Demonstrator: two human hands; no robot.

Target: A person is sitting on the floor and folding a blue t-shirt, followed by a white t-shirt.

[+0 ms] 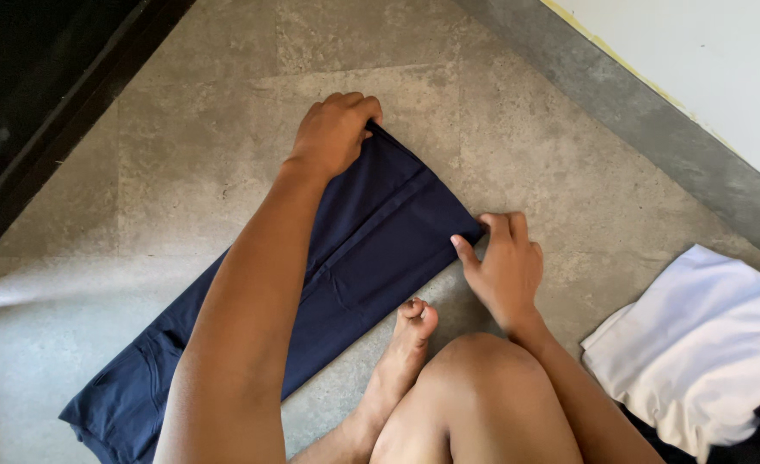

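A dark navy garment [371, 249] lies folded into a long strip on the grey stone floor, running from the lower left to the upper middle. My left hand [335, 131] grips its far corner with the fingers curled over the cloth. My right hand [505, 266] pinches the near corner at the strip's right edge between thumb and fingers. My left forearm crosses over the middle of the garment and hides part of it.
My bare foot [406, 344] and knee [483, 387] rest on the floor just below the garment. A folded white cloth [707, 344] lies at the right. A pale wall with a grey skirting [655, 112] runs along the upper right; a dark frame [62, 112] stands at the upper left.
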